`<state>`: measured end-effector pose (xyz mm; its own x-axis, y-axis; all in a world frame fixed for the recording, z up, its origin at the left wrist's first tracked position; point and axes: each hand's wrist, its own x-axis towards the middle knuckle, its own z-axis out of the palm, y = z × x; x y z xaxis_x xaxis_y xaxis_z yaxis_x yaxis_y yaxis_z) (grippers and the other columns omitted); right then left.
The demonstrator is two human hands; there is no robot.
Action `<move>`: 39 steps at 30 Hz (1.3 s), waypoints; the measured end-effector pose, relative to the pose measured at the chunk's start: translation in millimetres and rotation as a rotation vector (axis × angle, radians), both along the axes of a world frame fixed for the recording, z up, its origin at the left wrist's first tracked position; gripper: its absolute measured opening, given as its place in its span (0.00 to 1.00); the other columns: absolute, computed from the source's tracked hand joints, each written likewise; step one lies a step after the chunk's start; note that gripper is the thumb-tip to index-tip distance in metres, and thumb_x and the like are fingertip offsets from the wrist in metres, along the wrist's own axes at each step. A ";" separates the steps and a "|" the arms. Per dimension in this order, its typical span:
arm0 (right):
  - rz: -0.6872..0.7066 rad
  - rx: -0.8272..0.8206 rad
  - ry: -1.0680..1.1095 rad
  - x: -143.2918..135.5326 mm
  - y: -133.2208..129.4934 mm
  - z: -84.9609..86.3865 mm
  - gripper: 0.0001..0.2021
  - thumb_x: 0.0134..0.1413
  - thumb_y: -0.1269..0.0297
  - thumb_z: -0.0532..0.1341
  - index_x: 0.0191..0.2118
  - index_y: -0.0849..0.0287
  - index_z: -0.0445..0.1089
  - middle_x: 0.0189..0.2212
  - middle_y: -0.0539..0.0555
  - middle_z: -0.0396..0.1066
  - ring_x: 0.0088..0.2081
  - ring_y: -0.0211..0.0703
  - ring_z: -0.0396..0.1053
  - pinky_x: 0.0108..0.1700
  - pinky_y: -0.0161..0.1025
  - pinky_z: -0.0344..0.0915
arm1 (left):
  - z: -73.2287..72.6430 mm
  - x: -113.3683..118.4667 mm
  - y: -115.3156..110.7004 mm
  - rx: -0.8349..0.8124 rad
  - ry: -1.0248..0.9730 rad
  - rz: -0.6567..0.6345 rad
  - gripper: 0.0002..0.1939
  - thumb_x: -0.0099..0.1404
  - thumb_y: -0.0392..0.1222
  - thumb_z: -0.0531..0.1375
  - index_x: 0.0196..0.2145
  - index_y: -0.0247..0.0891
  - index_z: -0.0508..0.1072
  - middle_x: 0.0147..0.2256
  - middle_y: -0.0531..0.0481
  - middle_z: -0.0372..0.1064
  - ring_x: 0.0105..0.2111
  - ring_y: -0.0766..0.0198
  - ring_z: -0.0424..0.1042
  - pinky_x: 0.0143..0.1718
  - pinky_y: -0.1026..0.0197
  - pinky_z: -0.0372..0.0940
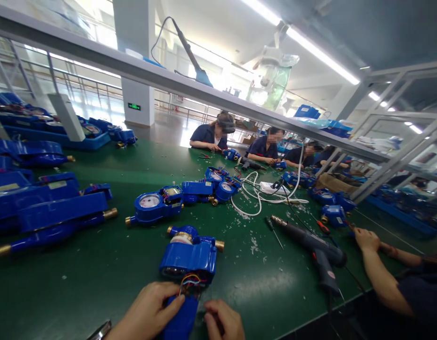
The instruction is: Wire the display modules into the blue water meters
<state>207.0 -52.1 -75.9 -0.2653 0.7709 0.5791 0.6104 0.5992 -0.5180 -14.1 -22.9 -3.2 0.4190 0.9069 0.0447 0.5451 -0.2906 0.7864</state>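
In front of me on the green table lies a blue water meter (190,257) with brass pipe ends. Thin coloured wires (190,279) run from its near side to a blue plastic housing part (185,318) close to the bottom edge. My left hand (149,309) is closed on this part's left side, its thumb and fingertips by the wires. Just right of the part, my right hand (224,322) has its fingers curled in; what they hold, if anything, is hidden. Another water meter (155,205) with a round dial rests further back.
Many blue meters (63,208) crowd the left side. On the right lie a heat gun (310,241), a thin screwdriver (275,233) and a white power strip (273,188) with looped cable. A co-worker's hand (367,239) is at far right. A shelf beam (218,97) crosses above.
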 end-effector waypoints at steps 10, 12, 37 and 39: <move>0.114 -0.054 -0.010 0.1 0.8 12.4 0.09 0.63 0.66 0.52 0.37 0.57 0.69 0.25 0.51 0.71 0.24 0.36 0.70 0.26 0.30 0.64 | 4.9 -0.2 -2.0 -0.110 -0.011 -0.039 0.23 0.72 0.51 0.46 0.33 0.38 0.76 0.33 0.49 0.77 0.32 0.62 0.73 0.36 0.66 0.62; 0.116 -0.141 0.032 -2.0 -3.4 24.3 0.09 0.63 0.67 0.52 0.39 0.58 0.70 0.28 0.52 0.73 0.29 0.37 0.72 0.30 0.31 0.66 | 8.2 -2.4 -2.3 -0.150 -0.033 -0.040 0.23 0.72 0.51 0.45 0.33 0.37 0.75 0.32 0.49 0.76 0.32 0.62 0.72 0.35 0.65 0.63; 0.102 -0.168 0.127 -5.6 -9.3 50.7 0.12 0.59 0.69 0.60 0.49 0.59 0.70 0.31 0.54 0.69 0.29 0.37 0.67 0.30 0.36 0.67 | 5.1 -9.8 -2.5 -0.199 -0.103 -0.101 0.14 0.71 0.42 0.48 0.50 0.35 0.63 0.27 0.55 0.68 0.26 0.67 0.64 0.29 0.65 0.58; 0.102 -0.183 0.102 -11.4 -4.7 55.8 0.10 0.61 0.69 0.59 0.47 0.60 0.72 0.25 0.50 0.67 0.25 0.35 0.64 0.27 0.34 0.64 | 4.7 -8.7 -3.9 -0.178 -0.113 -0.111 0.14 0.71 0.42 0.49 0.51 0.35 0.61 0.28 0.54 0.70 0.26 0.67 0.65 0.30 0.65 0.58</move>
<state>195.6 -56.7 -20.1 -0.2948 0.8375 0.4601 0.4903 0.5459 -0.6794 -22.7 -26.8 1.5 0.5183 0.8531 -0.0595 0.4234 -0.1955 0.8846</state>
